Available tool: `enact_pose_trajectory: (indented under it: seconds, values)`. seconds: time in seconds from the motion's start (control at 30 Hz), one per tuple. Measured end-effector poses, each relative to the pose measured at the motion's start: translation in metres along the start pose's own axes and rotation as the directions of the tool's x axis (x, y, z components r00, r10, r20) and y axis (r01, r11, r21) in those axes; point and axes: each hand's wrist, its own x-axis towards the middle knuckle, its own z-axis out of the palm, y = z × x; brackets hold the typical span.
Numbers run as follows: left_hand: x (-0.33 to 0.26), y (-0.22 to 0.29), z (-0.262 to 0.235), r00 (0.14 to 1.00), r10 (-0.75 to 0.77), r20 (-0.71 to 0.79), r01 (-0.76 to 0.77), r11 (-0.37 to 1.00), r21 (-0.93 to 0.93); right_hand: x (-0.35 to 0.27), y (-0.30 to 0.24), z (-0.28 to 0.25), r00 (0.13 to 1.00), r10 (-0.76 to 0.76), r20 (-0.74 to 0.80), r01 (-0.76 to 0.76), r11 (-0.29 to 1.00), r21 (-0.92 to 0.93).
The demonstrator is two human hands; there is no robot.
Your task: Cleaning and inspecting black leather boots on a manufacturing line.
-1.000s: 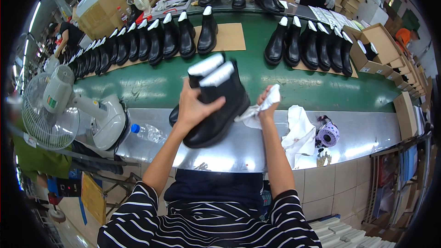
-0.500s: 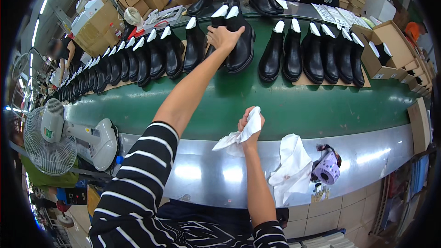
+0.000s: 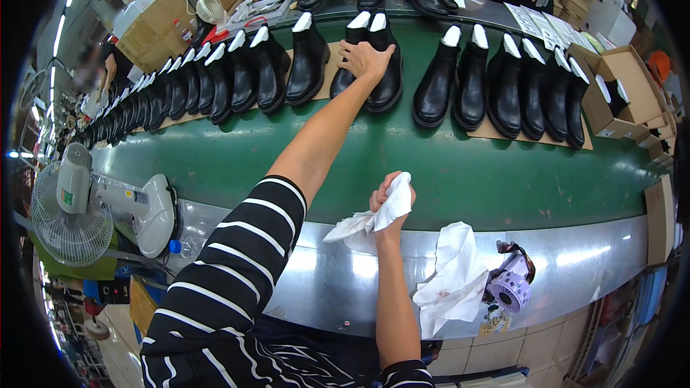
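Observation:
My left hand [image 3: 366,62] reaches far forward and grips a pair of black ankle boots across the shafts. The right boot [image 3: 389,85] of the pair shows beside my thumb; my fingers and wrist partly hide the left boot [image 3: 343,80]. White paper stuffing sticks out of both tops. Nearer to me, my right hand [image 3: 388,208] is closed round a crumpled white cloth [image 3: 394,200], whose loose end hangs to the left. On the metal table edge, a second white cloth [image 3: 453,276] lies to the right of my right forearm.
Rows of black boots [image 3: 305,65] line the green belt [image 3: 302,147] on both sides. A purple handheld fan [image 3: 510,289] lies on the metal edge. At left stands a larger fan [image 3: 72,205]; at right, an open shoebox [image 3: 611,93]. Other people work across the belt.
The boots under my left hand look slightly lower, with more of the left one showing. My right hand keeps its hold on the cloth. The whole view has shifted a little.

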Motion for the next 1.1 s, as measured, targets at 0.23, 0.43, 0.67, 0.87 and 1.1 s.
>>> enact_pose_trajectory:
  seconds: [0.23,0.43,0.67,0.87,1.1]
  values:
    - [-0.004,-0.001,-0.006,0.995,-0.069,0.078,0.071,0.997,-0.031,0.003,0.005,-0.003,1.0,-0.006,0.018,0.006,1.0,-0.005]
    - [-0.013,0.007,-0.007,0.994,-0.07,0.09,0.074,0.996,-0.05,0.004,0.012,-0.013,0.994,-0.003,0.111,0.001,1.0,0.025]
    - [0.006,-0.002,-0.008,0.987,-0.158,0.016,0.159,0.986,-0.048,0.005,0.012,-0.01,0.998,0.027,0.064,-0.028,1.0,0.014]
    - [0.026,-0.026,-0.018,0.962,-0.271,-0.004,0.271,0.962,-0.034,0.005,0.008,-0.01,0.998,0.011,0.059,-0.012,1.0,0.01]
    - [0.026,-0.026,-0.018,0.964,-0.265,-0.016,0.265,0.964,-0.007,0.003,0.01,-0.005,0.999,0.004,0.049,-0.003,1.0,-0.019]
